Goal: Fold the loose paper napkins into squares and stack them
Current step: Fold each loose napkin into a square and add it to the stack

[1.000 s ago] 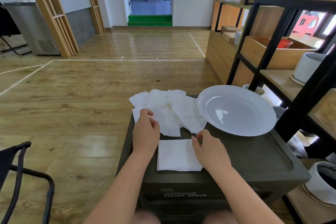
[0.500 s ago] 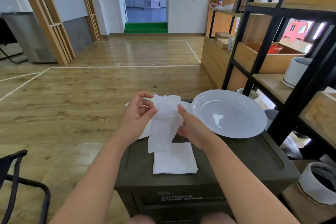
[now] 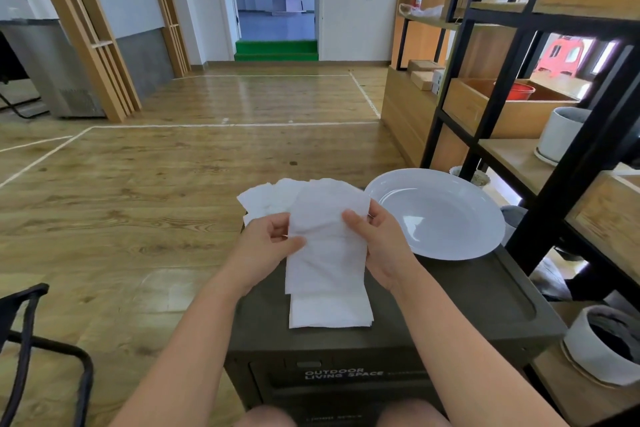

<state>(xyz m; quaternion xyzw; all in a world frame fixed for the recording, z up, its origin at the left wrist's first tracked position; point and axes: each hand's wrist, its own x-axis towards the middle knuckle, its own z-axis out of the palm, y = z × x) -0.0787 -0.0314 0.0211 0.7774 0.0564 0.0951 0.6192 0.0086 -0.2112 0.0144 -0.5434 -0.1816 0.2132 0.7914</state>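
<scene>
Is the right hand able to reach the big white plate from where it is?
Probably yes. The right hand is just beside the white plate, with nothing between them. But it is pinching the napkin, held with the left hand, so it would have to let go first.

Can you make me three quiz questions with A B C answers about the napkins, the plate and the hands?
1. Where is the plate?
A. right of the held napkin
B. on the floor
C. under the folded stack

2. What colour is the plate?
A. red
B. white
C. green

3. What is the held napkin doing?
A. lying flat on the box
B. sitting in the plate
C. hanging between the left hand and right hand

Answers: 1 A, it sits on the box to the right. 2 B, it looks plain white. 3 C, both hands pinch its sides.
</scene>
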